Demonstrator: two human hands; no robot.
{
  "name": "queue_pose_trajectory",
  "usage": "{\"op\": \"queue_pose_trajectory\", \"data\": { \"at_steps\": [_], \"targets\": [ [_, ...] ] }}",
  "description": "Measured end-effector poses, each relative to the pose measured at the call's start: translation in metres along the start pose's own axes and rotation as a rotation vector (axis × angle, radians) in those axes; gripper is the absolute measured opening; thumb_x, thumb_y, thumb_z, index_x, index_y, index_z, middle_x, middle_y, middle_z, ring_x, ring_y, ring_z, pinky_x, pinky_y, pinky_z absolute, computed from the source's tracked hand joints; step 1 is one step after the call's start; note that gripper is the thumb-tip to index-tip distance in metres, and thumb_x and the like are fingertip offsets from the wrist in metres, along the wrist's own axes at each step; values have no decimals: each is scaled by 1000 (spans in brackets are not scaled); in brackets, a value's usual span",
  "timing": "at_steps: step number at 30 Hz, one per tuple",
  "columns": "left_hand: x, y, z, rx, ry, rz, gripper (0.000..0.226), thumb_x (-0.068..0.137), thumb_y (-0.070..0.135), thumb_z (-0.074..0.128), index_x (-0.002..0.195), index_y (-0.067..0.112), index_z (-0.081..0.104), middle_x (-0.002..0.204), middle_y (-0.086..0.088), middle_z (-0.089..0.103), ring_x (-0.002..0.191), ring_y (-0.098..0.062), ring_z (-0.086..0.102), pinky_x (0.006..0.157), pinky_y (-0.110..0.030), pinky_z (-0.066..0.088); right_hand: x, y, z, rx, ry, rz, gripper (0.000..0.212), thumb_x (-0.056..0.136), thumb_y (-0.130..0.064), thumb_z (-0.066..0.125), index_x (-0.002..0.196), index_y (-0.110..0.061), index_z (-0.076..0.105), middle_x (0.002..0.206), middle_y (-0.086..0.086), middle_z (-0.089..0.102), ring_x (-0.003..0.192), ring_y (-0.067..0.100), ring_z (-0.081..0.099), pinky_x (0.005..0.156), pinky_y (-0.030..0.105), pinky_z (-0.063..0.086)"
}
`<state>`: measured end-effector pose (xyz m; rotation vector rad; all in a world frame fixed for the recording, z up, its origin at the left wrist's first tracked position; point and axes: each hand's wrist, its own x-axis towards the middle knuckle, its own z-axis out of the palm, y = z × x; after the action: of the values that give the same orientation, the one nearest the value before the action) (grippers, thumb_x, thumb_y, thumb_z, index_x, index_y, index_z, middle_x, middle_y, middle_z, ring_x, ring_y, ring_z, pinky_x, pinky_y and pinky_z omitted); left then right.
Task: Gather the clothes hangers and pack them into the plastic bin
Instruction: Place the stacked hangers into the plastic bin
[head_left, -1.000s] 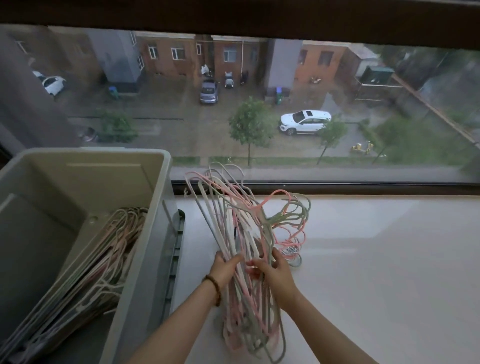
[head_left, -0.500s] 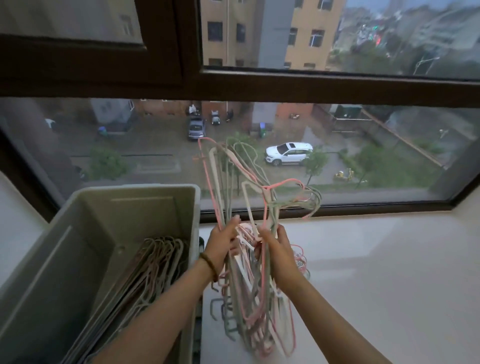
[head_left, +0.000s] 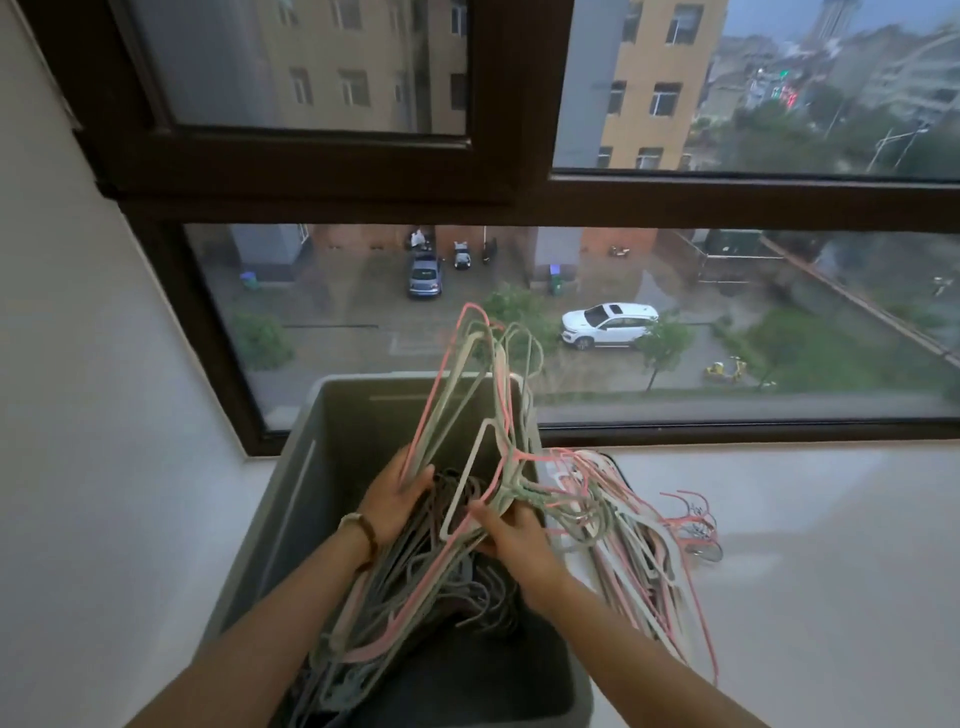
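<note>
Fingers (head_left: 415, 477) of your left hand (head_left: 395, 501), right hand (head_left: 511, 540) clutch hanger bundle (head_left: 511, 467) over plastic bin (head_left: 332, 467); loose hangers (head_left: 639, 545) right of fingers.

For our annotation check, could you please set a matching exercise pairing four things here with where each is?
Things: 1 plastic bin; 2 hanger bundle; 3 loose hangers; 4 white car.
Places: A outside the window; B gripped by left hand and right hand, over the bin; C sill, nearest the left wall; D sill, right of the bin.
Pairs: 1-C; 2-B; 3-D; 4-A.
</note>
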<state>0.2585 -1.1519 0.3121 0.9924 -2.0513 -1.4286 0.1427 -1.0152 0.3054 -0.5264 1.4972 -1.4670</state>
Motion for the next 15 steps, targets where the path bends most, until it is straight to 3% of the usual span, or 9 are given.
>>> {"op": "queue_pose_trajectory", "data": {
  "at_steps": [2,6,13,15],
  "targets": [
    [-8,-22,-11,34,-32,-28,41,94,30,50,133,20,45,125,3,57,113,-13,54,101,-31,40,1,17,16,-37,-35,61,17,92,-18,58,107,-10,60,106,8,69,99,21,66,87,35,56],
    [-20,-54,-21,21,-34,-84,43,95,26,48,137,21,41,130,2,52,120,-15,49,100,-25,35,4,47,38,-37,-97,198,22,93,-16,55,115,-13,57,113,6,66,103,20,65,88,37,56],
    [-15,-91,-23,4,-96,-220,43,94,31,48,136,25,41,132,-3,52,119,-18,50,102,-34,39,16,75,49,30,-60,401,6,94,-10,54,99,-11,56,101,8,65,95,22,64,80,34,57],
    [-12,-93,-22,-14,-128,-231,43,95,31,46,136,23,41,133,-5,51,121,-21,49,102,-34,38,21,82,47,-15,-48,415,16,94,-14,54,108,-8,56,108,10,65,100,23,63,82,34,57]
  ]
}}
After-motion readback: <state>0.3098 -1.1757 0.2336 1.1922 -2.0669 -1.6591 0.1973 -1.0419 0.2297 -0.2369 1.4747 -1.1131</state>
